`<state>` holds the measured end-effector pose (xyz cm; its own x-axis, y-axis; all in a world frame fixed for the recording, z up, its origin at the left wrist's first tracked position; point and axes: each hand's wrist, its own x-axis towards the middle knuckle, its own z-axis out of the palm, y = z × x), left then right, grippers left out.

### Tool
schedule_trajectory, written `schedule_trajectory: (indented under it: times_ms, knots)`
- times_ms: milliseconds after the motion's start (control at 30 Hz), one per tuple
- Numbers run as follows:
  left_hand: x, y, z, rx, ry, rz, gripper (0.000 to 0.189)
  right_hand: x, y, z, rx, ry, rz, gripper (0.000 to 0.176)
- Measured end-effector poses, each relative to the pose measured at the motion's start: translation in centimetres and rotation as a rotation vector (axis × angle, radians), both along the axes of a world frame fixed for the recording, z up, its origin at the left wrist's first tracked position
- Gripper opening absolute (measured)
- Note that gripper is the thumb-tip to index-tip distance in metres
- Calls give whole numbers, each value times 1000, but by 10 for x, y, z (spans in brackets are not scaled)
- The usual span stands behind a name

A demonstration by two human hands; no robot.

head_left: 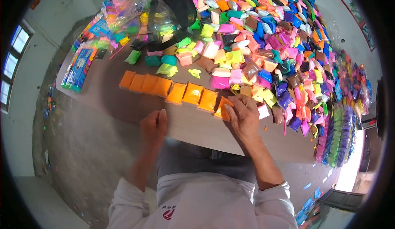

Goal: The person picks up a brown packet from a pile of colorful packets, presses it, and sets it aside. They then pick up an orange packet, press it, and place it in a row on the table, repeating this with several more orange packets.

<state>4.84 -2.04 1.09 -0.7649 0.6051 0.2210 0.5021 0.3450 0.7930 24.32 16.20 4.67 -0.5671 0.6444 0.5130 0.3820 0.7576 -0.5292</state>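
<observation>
A row of orange packets [192,93] runs across the table, from the left down towards the right. My right hand [245,113] is at the right end of the row, its thumb and fingers closed on the last orange packet [222,109]. My left hand [154,124] is curled closed at the table's front edge, below the row and apart from it. Whether anything small lies inside its fingers is hidden. A small yellow piece [194,73] lies just above the row.
A large heap of mixed coloured packets [263,35] covers the table's back and right. A black strap [177,6] and clear plastic bags [123,6] lie at the back left. Packed strips [78,69] sit on the left edge, bagged rolls [337,134] at the right.
</observation>
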Motion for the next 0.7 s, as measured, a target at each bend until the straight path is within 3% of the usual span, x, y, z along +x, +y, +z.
schedule_trajectory:
  times_ms: [100, 300, 600, 700]
  knots:
    - [6, 6, -5, -121, 139, -1, 33, -12, 7, 6, 67, -100, 128, 30]
    - [13, 11, -9, -118, 418, -21, 29, -40, 9, -9, 191, -281, 327, 47]
    - [13, 14, -12, -7, 475, -29, 24, -72, 3, 18, 142, -251, 364, 43]
    - [13, 16, -11, 55, 498, -26, 23, -114, -7, 27, 77, -130, 544, 34]
